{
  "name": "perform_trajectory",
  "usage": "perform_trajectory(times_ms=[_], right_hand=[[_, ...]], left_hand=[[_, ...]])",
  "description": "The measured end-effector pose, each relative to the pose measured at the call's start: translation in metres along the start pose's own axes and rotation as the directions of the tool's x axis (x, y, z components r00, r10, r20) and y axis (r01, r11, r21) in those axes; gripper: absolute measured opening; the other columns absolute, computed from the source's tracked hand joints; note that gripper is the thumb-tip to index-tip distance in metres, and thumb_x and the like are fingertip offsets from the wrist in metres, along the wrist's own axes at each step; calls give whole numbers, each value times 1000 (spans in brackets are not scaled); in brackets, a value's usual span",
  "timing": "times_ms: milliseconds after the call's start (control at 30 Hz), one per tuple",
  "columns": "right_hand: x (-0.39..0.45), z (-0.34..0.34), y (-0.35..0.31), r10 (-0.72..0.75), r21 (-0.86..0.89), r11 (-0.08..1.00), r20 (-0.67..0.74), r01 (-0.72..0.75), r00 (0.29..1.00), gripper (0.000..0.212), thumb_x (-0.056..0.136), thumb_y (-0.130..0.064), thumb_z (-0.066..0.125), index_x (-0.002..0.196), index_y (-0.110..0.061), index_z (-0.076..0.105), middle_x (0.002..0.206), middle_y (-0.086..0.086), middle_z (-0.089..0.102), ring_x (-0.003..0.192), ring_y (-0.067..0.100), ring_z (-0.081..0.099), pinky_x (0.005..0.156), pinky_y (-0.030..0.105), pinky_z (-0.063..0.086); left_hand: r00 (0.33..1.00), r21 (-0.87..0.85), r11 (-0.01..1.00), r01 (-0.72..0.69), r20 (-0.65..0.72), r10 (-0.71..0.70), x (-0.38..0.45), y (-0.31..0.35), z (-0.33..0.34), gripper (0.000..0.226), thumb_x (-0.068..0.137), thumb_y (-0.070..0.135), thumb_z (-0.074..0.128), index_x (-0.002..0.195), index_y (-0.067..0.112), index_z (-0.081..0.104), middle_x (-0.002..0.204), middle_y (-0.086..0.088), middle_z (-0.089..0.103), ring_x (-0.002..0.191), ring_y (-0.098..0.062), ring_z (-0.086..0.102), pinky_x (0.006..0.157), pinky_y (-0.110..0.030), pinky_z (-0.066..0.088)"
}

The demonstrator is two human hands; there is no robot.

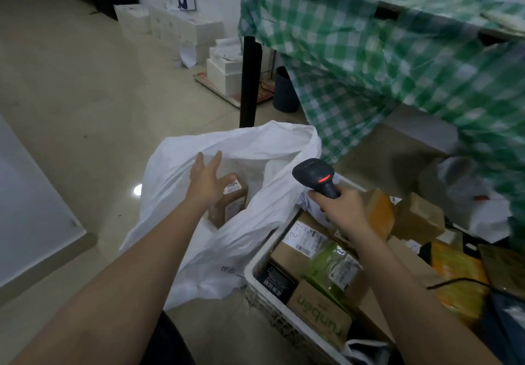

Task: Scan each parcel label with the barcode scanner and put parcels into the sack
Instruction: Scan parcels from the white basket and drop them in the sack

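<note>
Curling round the dark handle of the barcode scanner (315,175), the fingers of the right hand (342,208) hold it upright over the white crate (257,262), a red light glowing on its head. The left hand (206,178) hangs with fingers straight and spread, holding nothing, over the mouth of the white sack (227,236). Inside the sack lies a brown parcel (231,204) whose label reads "3004"; the rest of that print is too small to read. In the crate, one cardboard box (322,312) shows "runben" upside down, and another box's label (305,238) bears a handwritten "Z-1". A black box (275,280) carries blurred characters. A green packet (331,266) lies between them. The green checked cloth (397,60) hides the table's underside at right.
</note>
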State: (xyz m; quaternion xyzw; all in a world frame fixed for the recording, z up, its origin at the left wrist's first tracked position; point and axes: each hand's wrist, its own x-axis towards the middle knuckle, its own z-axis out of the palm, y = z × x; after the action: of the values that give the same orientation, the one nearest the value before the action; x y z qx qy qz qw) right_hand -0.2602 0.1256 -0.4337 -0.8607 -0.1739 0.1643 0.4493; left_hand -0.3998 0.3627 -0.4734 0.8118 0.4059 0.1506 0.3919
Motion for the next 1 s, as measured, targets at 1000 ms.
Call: perform_trajectory(times_ms=[1000], right_hand=[[-111, -130, 181, 413, 179, 909, -280, -376, 866, 14, 86, -25, 67, 83, -16, 58, 73, 5, 56, 70, 23, 55, 60, 31, 39]], left_hand=[[755, -130, 991, 24, 652, 67, -202, 104, 227, 66, 88, 34, 68, 141, 11, 37, 135, -8, 54, 117, -25, 55, 97, -33, 46]])
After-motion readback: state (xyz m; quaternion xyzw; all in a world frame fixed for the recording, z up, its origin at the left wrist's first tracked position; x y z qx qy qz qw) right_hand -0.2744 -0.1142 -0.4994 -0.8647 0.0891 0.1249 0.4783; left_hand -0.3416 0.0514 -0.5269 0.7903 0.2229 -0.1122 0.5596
